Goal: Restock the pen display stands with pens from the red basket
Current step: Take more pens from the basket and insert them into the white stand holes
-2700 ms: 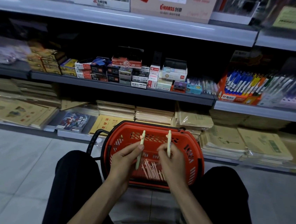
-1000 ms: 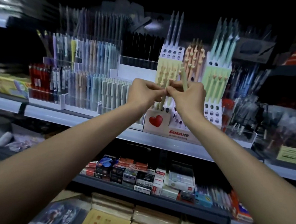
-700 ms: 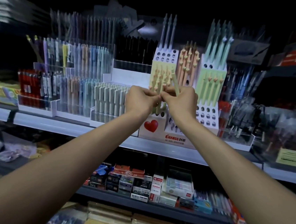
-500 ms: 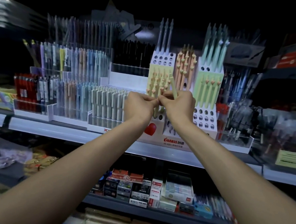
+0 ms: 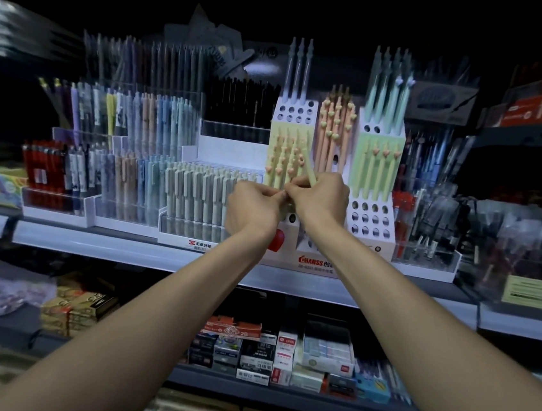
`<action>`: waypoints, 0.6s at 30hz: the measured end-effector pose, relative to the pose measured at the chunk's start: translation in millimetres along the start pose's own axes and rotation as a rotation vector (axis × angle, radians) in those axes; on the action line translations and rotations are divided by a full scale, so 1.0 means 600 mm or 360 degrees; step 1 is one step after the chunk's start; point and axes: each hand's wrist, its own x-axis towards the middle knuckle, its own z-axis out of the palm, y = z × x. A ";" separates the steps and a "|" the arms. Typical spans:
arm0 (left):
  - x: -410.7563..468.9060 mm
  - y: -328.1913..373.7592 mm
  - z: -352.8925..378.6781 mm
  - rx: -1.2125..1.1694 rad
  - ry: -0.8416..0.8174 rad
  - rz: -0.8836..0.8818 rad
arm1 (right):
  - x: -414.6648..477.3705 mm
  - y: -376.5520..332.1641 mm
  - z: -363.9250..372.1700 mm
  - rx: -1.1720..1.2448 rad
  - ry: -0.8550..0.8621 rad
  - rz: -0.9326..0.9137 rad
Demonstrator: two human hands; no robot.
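- Right hand (image 5: 322, 199): fingers curled round the lower part of a pale yellow-green pen (image 5: 310, 169). The pen was tilted, not upright.
- Left hand (image 5: 256, 208): fingers curled into a pinch touching the right fingertips. What it pinched was hidden; could not tell.
- Pen position: just in front of the yellow tier of the tiered pen display stand (image 5: 315, 262), which stood at the front edge of the upper shelf (image 5: 108, 246), near its middle.
- Red basket: not in view.
- Step in hand, by judgement: seating this pen in a free hole among the yellow heart-topped pens (image 5: 284, 160).
- To do it well:
  - bring the pen upright before lowering it;
  - use the left hand to guide the tip onto the hole;
  - keep the shaft off the neighbouring pens, which stood close together and looked easy to knock askew;
  - press down only once the tip had entered, then let go.
- Empty holes (image 5: 370, 217) showed low on the green column.
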 end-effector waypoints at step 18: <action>-0.021 0.019 -0.010 0.0557 0.0050 0.0033 | -0.008 -0.002 -0.012 -0.0050 -0.0112 0.0187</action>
